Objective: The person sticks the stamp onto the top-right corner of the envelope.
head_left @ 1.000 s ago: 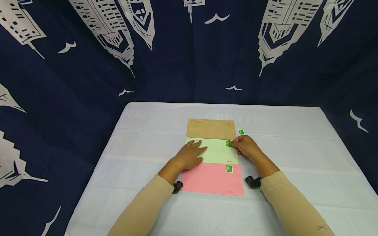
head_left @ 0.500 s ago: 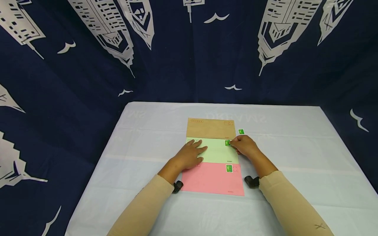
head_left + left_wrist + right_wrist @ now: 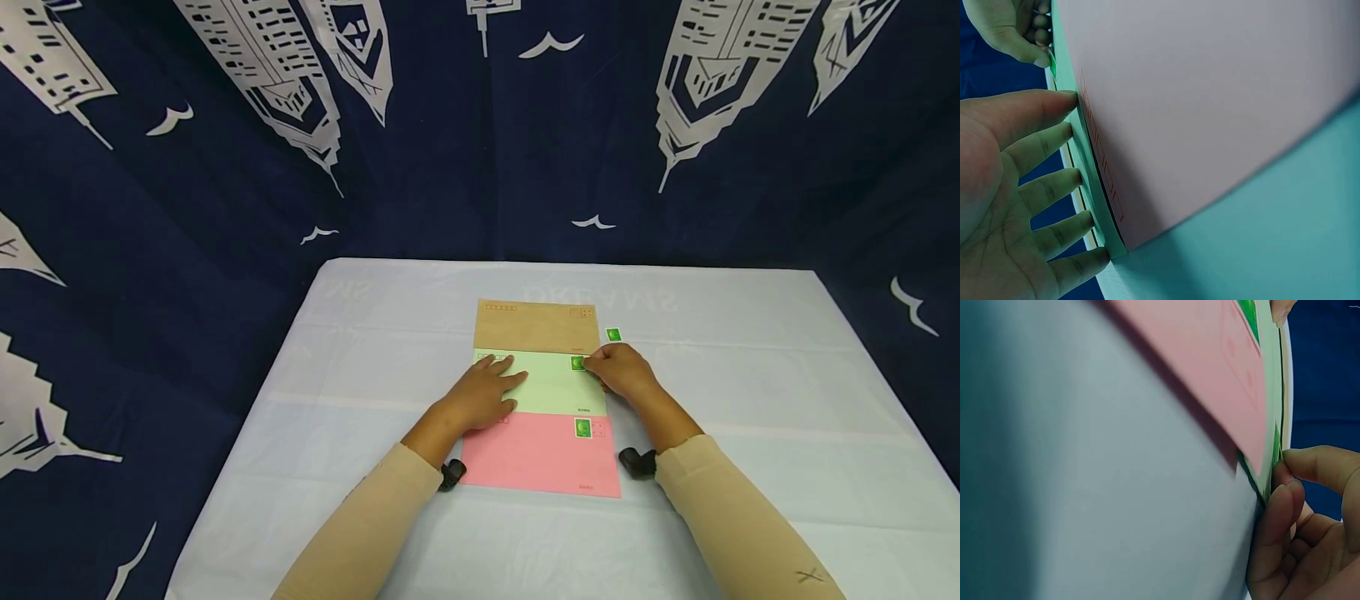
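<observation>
Fingers of the right hand are drawn together in a pinch on the right edge of a green stamp, which sits in the upper right corner of the green envelope, near the middle of the head view; whether it lies wholly flat I cannot tell. The left hand, left of it, holds nothing: its fingers are spread wide and rest on the left part of the green envelope, the palm side over the upper left of the pink envelope. The step in hand looks to be setting this stamp in its corner; the next move seems to call for keeping it square, letting go of the edge and pressing it down while the left hand steadies the paper. Below, in the lower middle of the frame, the pink envelope bears a second stamp at its upper right. Above, the brown envelope bears none, and a third stamp lies just beside its right edge on the white cloth. Counted: three envelopes in one column, three stamps, two hands, two beige sleeves, two black devices at the wrists, and one blue curtain across the top.
</observation>
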`<state>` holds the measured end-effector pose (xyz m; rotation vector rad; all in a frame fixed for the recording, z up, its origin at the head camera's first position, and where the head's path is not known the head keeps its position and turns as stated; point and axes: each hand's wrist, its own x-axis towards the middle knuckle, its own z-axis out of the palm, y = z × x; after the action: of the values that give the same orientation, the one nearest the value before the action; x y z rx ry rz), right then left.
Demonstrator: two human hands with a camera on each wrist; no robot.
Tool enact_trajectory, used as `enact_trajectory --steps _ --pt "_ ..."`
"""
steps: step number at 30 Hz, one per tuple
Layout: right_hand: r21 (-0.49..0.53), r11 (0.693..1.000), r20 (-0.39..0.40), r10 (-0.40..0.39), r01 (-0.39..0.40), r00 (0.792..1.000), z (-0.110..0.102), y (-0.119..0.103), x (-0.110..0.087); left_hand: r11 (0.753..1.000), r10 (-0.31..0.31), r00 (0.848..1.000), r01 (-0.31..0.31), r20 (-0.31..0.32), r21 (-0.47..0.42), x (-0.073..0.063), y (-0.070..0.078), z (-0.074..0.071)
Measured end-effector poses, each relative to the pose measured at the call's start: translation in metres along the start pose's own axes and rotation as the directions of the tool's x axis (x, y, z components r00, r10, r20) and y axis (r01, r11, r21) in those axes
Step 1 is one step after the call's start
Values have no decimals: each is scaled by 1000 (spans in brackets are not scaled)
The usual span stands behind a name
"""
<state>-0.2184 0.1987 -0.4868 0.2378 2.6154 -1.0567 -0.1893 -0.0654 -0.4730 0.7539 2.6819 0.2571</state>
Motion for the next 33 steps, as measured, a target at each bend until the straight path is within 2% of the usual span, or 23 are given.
enact_trajectory --steps 28,33 --pt "-90 996 -62 -29 23 998 4 -5 -3 1000 5 1000 -5 4 18 0 1 -1" --pt "-39 999 -42 -6 5 999 3 -4 -3 999 8 1000 -8 7 31 -1 1 -2"
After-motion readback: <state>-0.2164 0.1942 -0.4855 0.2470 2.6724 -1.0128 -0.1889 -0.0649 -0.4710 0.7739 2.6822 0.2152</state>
